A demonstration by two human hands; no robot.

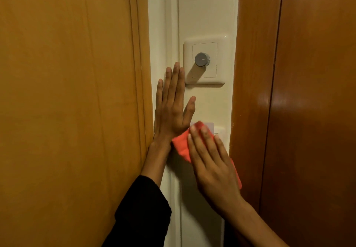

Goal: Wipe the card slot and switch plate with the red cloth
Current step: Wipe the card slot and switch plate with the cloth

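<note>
My right hand (213,162) presses a red cloth (182,144) flat against the white wall, over the card slot (216,130). Only the slot's top right corner and a card edge show above my fingers. The white switch plate (221,73) with a grey round knob (202,59) sits higher on the wall, uncovered. My left hand (171,108) lies flat and open on the wall, left of the slot, with its fingertips beside the switch plate's lower left corner.
The narrow white wall strip (208,6) runs between a light wooden door frame (77,92) on the left and a dark wooden panel (298,92) on the right. A white trim ridge (171,25) runs down the wall's left side.
</note>
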